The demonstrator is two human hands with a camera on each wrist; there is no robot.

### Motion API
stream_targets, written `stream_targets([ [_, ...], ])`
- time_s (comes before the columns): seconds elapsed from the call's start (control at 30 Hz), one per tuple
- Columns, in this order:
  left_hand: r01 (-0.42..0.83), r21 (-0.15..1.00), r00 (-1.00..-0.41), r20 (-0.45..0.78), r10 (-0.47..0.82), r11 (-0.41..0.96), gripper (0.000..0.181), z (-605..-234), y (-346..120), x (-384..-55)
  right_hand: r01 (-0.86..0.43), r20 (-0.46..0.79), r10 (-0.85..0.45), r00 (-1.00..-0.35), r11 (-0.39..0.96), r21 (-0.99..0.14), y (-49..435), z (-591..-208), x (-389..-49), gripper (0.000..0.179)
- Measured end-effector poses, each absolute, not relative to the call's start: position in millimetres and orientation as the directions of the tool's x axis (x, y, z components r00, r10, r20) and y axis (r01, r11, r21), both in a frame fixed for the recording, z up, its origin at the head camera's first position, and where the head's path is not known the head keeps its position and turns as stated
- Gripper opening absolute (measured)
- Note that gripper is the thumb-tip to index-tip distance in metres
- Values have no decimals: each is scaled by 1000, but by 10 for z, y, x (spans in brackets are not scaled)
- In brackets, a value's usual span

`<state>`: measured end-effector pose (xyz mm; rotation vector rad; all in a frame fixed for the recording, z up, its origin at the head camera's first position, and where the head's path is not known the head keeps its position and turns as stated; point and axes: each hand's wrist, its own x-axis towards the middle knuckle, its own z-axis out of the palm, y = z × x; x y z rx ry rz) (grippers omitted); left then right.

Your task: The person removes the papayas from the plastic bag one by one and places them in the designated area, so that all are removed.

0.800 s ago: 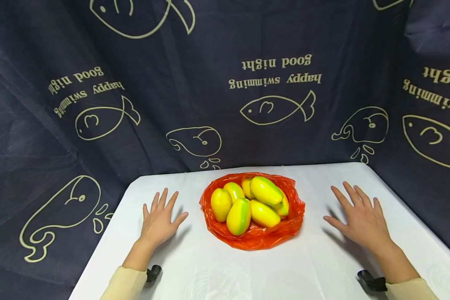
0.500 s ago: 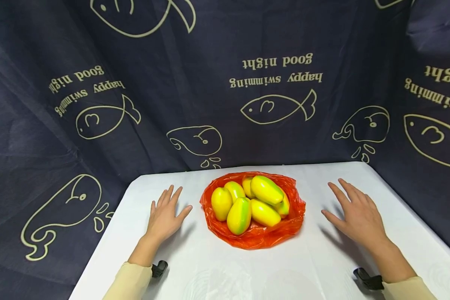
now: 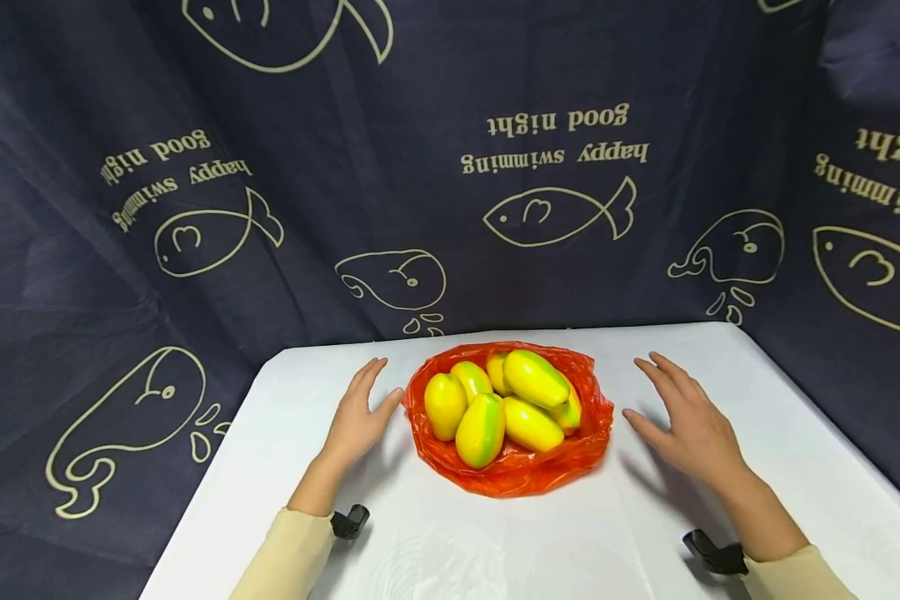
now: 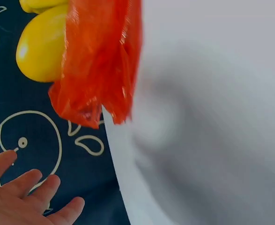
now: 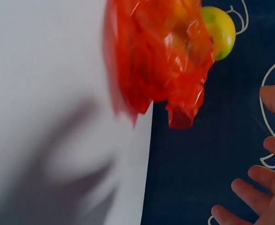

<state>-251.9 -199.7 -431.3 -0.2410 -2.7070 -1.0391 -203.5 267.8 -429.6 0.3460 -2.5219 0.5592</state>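
A red plastic bag point(image 3: 495, 483) lies spread on the white table with several yellow-green mangoes point(image 3: 481, 431) in it. To its left my left hand point(image 3: 355, 422) hovers over the table, fingers extended, thumb tip right by the bag's edge. My right hand point(image 3: 692, 433) is raised at the other side, fingers spread and a gap between thumb and bag. Neither hand holds anything. In the left wrist view the bag's crumpled side point(image 4: 100, 61) shows beyond my fingertips point(image 4: 70, 211). The right wrist view shows the bag point(image 5: 160, 56) with a mango point(image 5: 220, 33) above its rim.
The white table point(image 3: 540, 550) ends at a dark blue curtain point(image 3: 420, 167) printed with fish, whales and lettering, which hangs behind it and at both sides. A black strap device point(image 3: 350, 522) sits on my left wrist, another point(image 3: 712, 552) on my right.
Both hands have moved inward toward the bag, the left one farther to the right and turned more onto its side. The bag and mangoes stay in place.
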Motion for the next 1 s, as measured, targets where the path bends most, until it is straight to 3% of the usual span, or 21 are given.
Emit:
stream_targets([
  [0.33,204,802,-973,229,26,561,60,-4415,-1878,-2637,-399,548,-167,-820,853,-337,2435,-4227,-2083,77],
  [1.0,70,977,-990,92,-105,200,53,-4617,-1576,-2792,-414,454,-146,-879,705,-576,1986,-4158,-2212,74],
])
